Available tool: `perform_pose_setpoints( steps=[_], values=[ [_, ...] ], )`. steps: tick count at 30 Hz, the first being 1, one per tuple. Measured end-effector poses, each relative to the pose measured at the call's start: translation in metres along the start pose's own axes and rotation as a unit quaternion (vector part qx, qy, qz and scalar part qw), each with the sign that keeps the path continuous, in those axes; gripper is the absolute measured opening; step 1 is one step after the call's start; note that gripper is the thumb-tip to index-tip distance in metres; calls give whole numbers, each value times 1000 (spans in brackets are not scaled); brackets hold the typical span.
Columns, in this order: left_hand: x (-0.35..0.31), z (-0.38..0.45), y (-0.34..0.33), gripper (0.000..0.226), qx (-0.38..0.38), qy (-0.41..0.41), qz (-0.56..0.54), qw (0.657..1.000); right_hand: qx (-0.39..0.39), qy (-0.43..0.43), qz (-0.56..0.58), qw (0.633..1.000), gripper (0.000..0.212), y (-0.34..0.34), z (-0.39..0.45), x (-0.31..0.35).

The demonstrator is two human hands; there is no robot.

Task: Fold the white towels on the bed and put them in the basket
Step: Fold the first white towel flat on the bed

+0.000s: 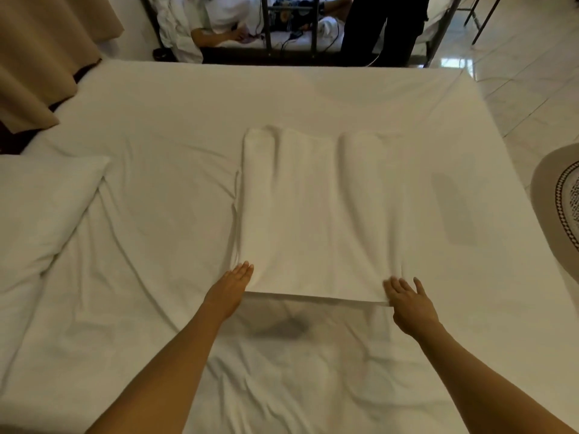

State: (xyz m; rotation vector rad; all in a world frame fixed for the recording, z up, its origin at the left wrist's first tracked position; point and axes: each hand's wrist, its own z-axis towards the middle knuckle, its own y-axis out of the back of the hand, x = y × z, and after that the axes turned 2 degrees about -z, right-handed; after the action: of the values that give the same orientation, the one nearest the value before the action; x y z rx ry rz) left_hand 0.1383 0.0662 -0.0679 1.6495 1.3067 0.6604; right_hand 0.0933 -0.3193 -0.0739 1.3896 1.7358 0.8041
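A white towel (pixel 319 214) lies folded in layers in the middle of the bed (pixel 156 308), with soft ridges along its far edge. My left hand (pixel 233 285) lies flat at the towel's near left corner, fingers together and touching the edge. At the near right corner my right hand (pixel 409 300) rests with its fingers spread, touching the towel's edge. Neither hand grips the cloth. No basket is in view.
A white pillow (pixel 40 211) lies at the bed's left side. Beige curtains (pixel 37 57) hang at the far left. A round patterned rug (pixel 560 198) lies on the tiled floor to the right. Beyond the bed stand a metal-framed bed and a person in dark trousers (pixel 385 26).
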Motion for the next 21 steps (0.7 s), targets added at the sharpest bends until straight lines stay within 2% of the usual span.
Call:
perform_pose_setpoints(
  steps=[12,15,21],
  values=[
    [-13,-107,-102,66,85,38,-41,995,57,-19,34,998,64,-92,-108,58],
    [-15,-115,-135,65,99,49,-37,993,86,-26,44,995,64,-116,-120,70],
    [-17,-91,-164,64,96,57,-31,993,93,-38,63,993,67,-147,-101,83]
  ],
)
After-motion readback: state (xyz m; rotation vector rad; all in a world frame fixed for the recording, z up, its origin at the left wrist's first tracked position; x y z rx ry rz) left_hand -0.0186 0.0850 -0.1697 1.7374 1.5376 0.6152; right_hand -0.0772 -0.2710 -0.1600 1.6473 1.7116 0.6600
